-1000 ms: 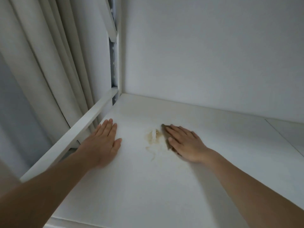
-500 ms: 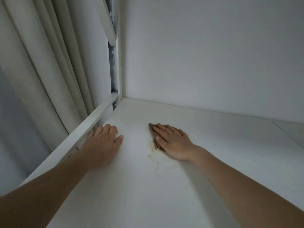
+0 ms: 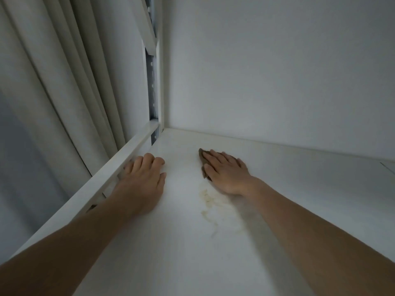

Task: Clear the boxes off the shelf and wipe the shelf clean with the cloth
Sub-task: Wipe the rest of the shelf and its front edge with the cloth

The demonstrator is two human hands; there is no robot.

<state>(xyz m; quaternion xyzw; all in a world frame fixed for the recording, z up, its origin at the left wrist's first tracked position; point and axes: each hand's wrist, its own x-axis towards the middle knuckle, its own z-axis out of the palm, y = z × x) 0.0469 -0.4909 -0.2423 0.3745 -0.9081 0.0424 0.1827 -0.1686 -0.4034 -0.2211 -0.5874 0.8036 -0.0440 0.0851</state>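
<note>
Pale curtains (image 3: 64, 86) hang in long folds down the left side, their lower ends cut off behind the white side rail (image 3: 119, 167) of the shelf. Past them a grey metal upright (image 3: 152, 86) with a row of small holes rises at the back corner; no writing can be read on it or anywhere else.

The left hand (image 3: 142, 182) lies palm down on the white shelf (image 3: 310, 210) just beside the rail, holding nothing; its fingertips bend slightly and the outer fingers touch the rail, partly hidden by the others.

Between the two hands, nearer the right wrist, a faint yellowish-brown smear (image 3: 210, 205) trails over the shelf surface, its edges hard to make out.

The right hand (image 3: 226, 174) presses flat, fingers straight and close together, on a brown cloth (image 3: 202, 155). Nearly all the cloth is hidden under the palm; only a dark corner and a strip along the thumb side show. Both forearms are cut off by the lower frame edge.
</note>
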